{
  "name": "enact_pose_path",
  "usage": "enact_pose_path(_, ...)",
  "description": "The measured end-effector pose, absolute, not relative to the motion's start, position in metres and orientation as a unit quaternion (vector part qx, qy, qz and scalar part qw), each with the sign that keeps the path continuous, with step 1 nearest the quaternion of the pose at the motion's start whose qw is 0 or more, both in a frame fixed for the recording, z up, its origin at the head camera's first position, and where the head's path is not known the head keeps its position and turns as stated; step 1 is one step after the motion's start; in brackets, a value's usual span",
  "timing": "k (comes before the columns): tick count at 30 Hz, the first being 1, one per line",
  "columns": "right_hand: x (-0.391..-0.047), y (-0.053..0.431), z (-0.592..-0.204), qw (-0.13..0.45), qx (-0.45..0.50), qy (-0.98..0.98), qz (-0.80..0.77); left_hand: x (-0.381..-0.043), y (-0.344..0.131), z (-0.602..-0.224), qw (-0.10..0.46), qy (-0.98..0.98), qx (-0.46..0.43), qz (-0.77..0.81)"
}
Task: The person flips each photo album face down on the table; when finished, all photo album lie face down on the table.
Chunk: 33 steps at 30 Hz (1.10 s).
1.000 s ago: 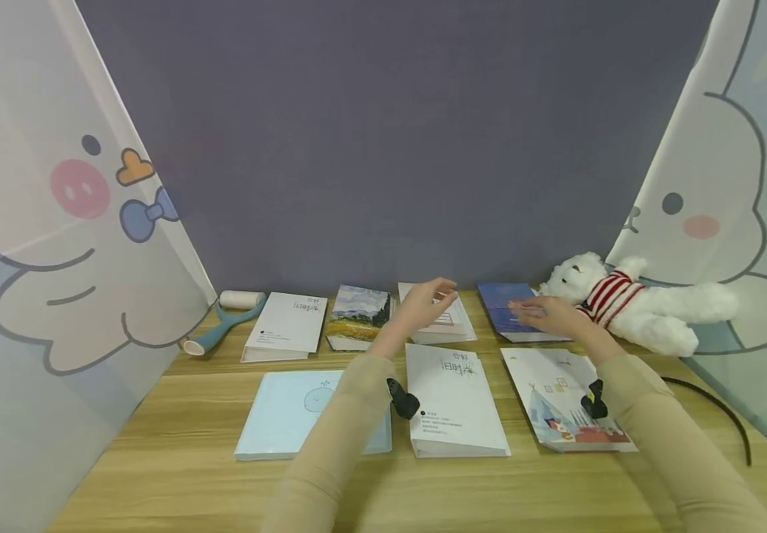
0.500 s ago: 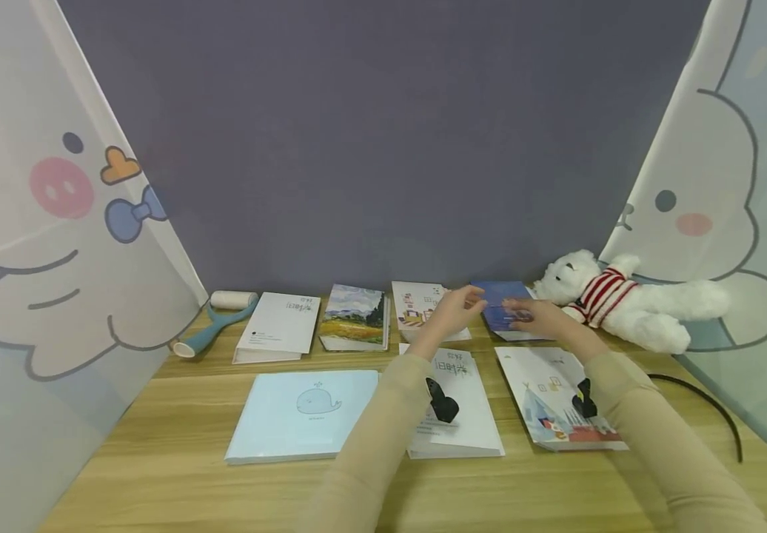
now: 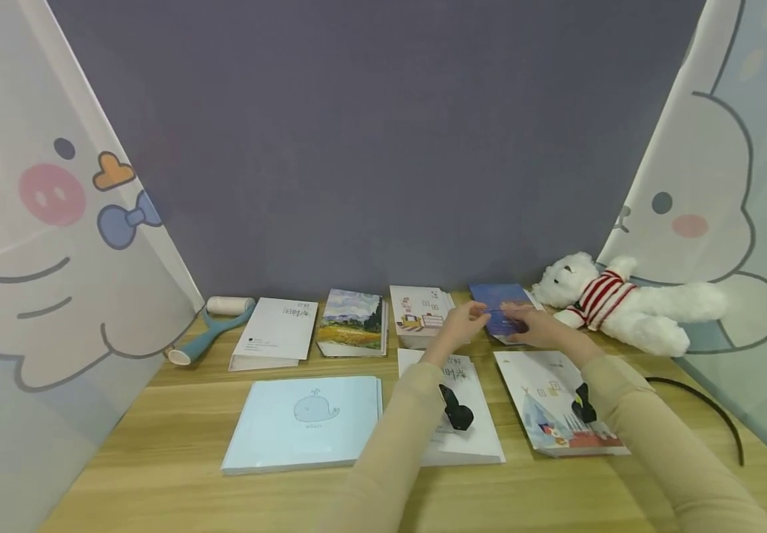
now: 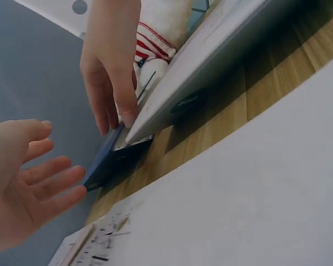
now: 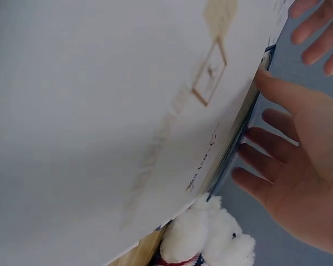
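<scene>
Both hands reach to a dark blue book (image 3: 486, 294) lying in the back row of the table. My left hand (image 3: 458, 329) hovers by its left edge, fingers spread and slightly bent, holding nothing; the left wrist view shows these fingertips just beside the book's corner. My right hand (image 3: 538, 326) is over the book's right part. In the right wrist view its thumb lies at the book's page edge, with the loosely bent fingers (image 5: 266, 141) along the cover side. A white illustrated book (image 3: 553, 400) lies below the right hand. Another white book (image 3: 483, 437) is partly covered by the left forearm.
A white plush bear (image 3: 650, 303) in a striped shirt lies to the right. Left of the blue book are an illustrated book (image 3: 417, 303), a landscape-cover book (image 3: 350, 326), a white book (image 3: 277, 329) and a lint roller (image 3: 213, 329). A whale-cover book (image 3: 303, 437) lies in front.
My left hand has moved right, from above the illustrated book to the blue book's left side. My right hand has stayed over the blue book, shifting slightly. The view has turned a little.
</scene>
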State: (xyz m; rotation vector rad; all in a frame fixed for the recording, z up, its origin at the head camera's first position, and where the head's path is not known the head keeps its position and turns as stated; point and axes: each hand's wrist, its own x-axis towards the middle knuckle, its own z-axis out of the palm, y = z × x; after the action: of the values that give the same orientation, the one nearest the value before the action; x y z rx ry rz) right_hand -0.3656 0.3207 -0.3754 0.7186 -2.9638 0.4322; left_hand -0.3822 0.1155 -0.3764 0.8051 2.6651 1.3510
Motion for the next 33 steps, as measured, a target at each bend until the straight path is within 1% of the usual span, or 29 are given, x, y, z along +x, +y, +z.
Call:
enact_pose_path(6, -0.363, 0.317, -0.377, 0.034, 0.255, -0.957, 0.131, -0.383, 0.121, -0.390, 0.042, 0.863, 0.231, 0.448)
enact_pose_path(11, -0.361, 0.317, -0.376, 0.029, 0.249, -0.962, 0.110, -0.382, 0.124, -0.396, 0.096, 0.862, 0.227, 0.444)
enact_pose_path(12, -0.361, 0.318, -0.376, 0.027, 0.246, -0.964, 0.099, -0.385, 0.126, -0.402, 0.102, 0.862, 0.231, 0.439)
enact_pose_path(14, -0.361, 0.317, -0.375, 0.022, 0.236, -0.968, 0.079, -0.383, 0.126, -0.401, 0.121, 0.862, 0.231, 0.435)
enact_pose_path(16, -0.361, 0.315, -0.373, 0.016, 0.229, -0.971, 0.063, -0.382, 0.126, -0.402, 0.128, 0.867, 0.230, 0.423)
enact_pose_path(22, -0.360, 0.307, -0.371, -0.004, 0.212, -0.975, 0.070, -0.373, 0.123, -0.400, 0.129, 0.888, 0.210, 0.388)
enact_pose_path(29, -0.358, 0.305, -0.372, 0.032, 0.245, -0.964, 0.096, -0.372, 0.123, -0.405, 0.130, 0.888, 0.196, 0.394)
enact_pose_path(33, -0.359, 0.306, -0.375, 0.045, 0.246, -0.963, 0.103, -0.372, 0.123, -0.408, 0.124, 0.883, 0.199, 0.407)
